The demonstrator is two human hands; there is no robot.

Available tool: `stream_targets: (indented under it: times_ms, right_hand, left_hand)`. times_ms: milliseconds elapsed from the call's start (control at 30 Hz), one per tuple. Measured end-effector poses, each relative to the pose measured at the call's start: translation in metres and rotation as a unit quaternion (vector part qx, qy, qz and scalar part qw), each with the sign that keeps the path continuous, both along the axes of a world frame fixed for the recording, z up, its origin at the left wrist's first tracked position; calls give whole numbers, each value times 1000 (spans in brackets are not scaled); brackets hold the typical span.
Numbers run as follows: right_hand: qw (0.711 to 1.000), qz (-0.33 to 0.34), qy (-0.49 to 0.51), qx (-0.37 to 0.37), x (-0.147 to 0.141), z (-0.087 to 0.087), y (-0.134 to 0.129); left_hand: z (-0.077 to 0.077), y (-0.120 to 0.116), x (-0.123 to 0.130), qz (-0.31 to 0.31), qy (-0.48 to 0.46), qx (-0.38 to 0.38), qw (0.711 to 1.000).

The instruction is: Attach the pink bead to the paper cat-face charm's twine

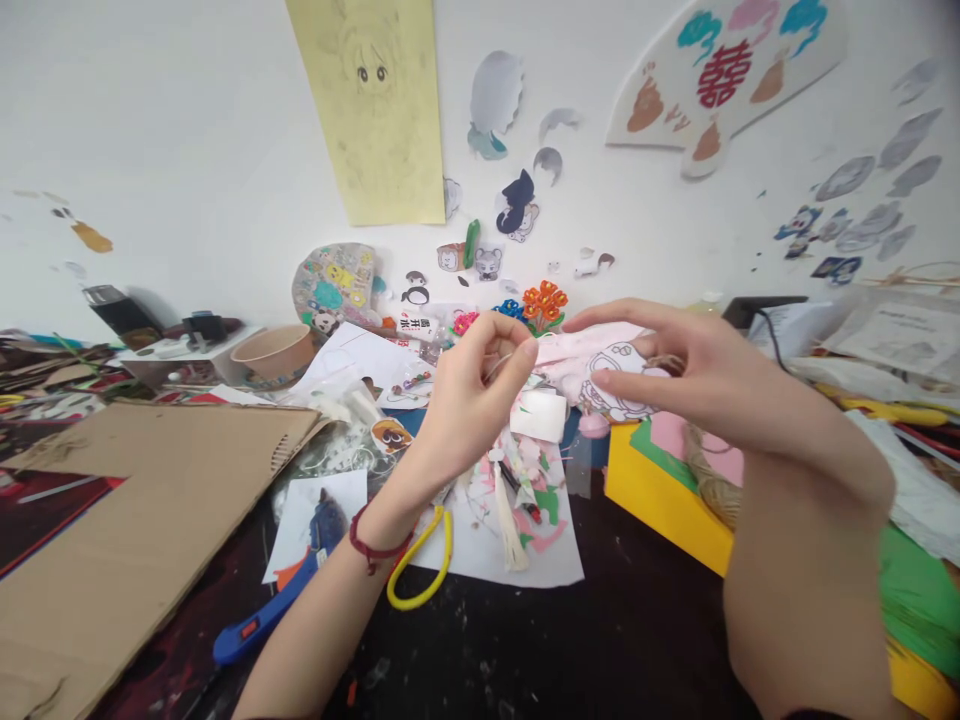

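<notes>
Raised over the middle of the table, my left hand [480, 385] pinches a thin pale string between thumb and fingertips. A cream tassel [510, 515] hangs below that hand, above a white sheet [465, 555] covered with pink and green scraps. To the right, my right hand [679, 365] has its thumb and index finger spread apart, and no object shows between them. Behind its fingers is a paper cutout with a line drawing [619, 385]. A white block-shaped piece [538, 416] sits just right of my left wrist.
A blue glue gun [274, 600] and yellow-handled scissors [422, 575] lie near my left forearm. Cut cardboard [150, 520] covers the left side. Twine [712, 480] rests on coloured paper [660, 500] at right. A round bowl [274, 352] and orange flowers [545, 303] are further back.
</notes>
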State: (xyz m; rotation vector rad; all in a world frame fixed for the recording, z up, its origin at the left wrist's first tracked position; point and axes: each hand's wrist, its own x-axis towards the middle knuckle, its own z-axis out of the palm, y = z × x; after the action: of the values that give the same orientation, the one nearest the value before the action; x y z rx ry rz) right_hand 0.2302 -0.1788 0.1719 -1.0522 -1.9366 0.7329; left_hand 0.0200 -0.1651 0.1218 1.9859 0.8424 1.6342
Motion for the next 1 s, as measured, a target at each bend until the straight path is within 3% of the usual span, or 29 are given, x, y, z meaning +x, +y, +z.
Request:
stream_targets:
  times_ms: [233, 333, 567, 800, 1000]
  right_hand:
    - [997, -20, 53, -53, -1, -2, 2]
    - [994, -8, 90, -62, -2, -2, 1]
    - [997, 6, 65, -48, 2, 2, 1]
    - [996, 59, 62, -34, 13, 1, 7]
    - [996, 15, 88, 30, 9, 0, 2]
  left_hand:
    - [-14, -29, 41, 176, 112, 63, 976]
    - [-20, -40, 56, 206, 166, 52, 963]
    - [-28, -34, 59, 160, 86, 16, 983]
    - [-20, -25, 41, 80, 60, 111, 989]
    - [-24, -24, 37, 115, 78, 135, 981]
